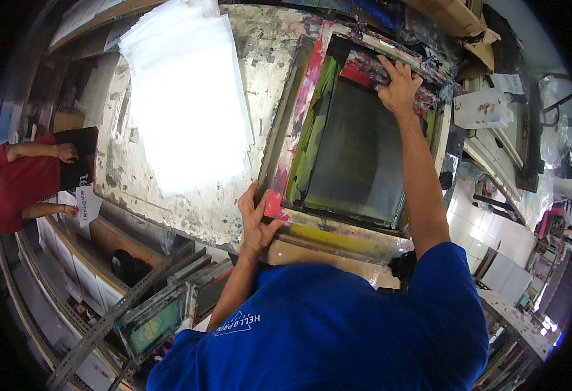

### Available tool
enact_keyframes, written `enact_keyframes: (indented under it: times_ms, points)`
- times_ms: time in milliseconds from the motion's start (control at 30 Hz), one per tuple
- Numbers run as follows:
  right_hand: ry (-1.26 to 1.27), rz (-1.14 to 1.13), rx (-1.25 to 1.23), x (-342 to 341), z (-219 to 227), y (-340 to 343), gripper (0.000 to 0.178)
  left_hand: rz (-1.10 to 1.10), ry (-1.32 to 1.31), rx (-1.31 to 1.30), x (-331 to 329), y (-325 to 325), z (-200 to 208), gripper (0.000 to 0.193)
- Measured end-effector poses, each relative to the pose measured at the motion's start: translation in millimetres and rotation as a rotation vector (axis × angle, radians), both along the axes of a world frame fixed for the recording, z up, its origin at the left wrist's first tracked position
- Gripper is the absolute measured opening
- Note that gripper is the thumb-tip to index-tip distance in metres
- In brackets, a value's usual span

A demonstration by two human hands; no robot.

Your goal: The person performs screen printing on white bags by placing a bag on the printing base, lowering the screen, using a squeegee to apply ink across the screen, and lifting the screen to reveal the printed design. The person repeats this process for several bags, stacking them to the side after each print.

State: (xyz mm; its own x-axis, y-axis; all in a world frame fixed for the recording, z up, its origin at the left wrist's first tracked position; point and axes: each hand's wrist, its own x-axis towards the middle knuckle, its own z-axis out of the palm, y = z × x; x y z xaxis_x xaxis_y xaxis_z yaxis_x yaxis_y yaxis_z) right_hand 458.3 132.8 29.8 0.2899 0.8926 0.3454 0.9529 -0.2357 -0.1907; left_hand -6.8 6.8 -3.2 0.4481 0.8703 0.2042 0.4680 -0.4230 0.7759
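Note:
A screen printing frame (312, 72) lies on the paint-stained table, with a dark mesh (361, 150) and green-smeared borders inside it. At its near left corner my left hand (258, 225) grips the pink-stained edge between thumb and fingers. My right arm reaches across the mesh's right side to the frame's far end. There my right hand (400, 88) holds a squeegee (359, 70), its red and dark surface crusted with paint; the fingers curl over it and partly hide it. Left of the frame, a loose stack of white sheets (188, 104) rests on the table.
The worn table (119, 153) extends left beyond the sheets. A white plastic container (484, 109) and a cardboard box (452, 16) stand right and far right. Another person in a red shirt (28, 176) is at far left. More frames (155, 326) lean at lower left.

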Motion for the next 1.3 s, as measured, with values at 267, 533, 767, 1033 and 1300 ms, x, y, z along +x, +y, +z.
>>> enact_keyframes:
  times_ms: [267, 533, 767, 1033, 1300]
  points:
    - [0.083, 0.114, 0.028, 51.2, 19.5, 47.2, 0.059, 0.002, -0.057, -0.031, 0.5, -0.4, -0.9, 0.084]
    - [0.431, -0.047, -0.031, 43.0, 60.6, 33.6, 0.06, -0.021, 0.001, -0.001, -3.6, -1.4, 4.4, 0.086]
    - [0.95, -0.091, 0.098, -5.1, 76.7, -68.4, 0.07, 0.06, -0.172, -0.046, 4.3, -8.2, -1.7, 0.091]
    - [0.363, 0.041, -0.13, -164.1, 198.1, -199.7, 0.068, 0.085, -0.432, 0.182, 40.2, 18.1, 84.9, 0.072]
    - [-0.14, 0.181, 0.307, -145.7, 282.4, -160.7, 0.048, 0.199, -0.96, 0.118, 121.6, 78.3, 203.7, 0.053]
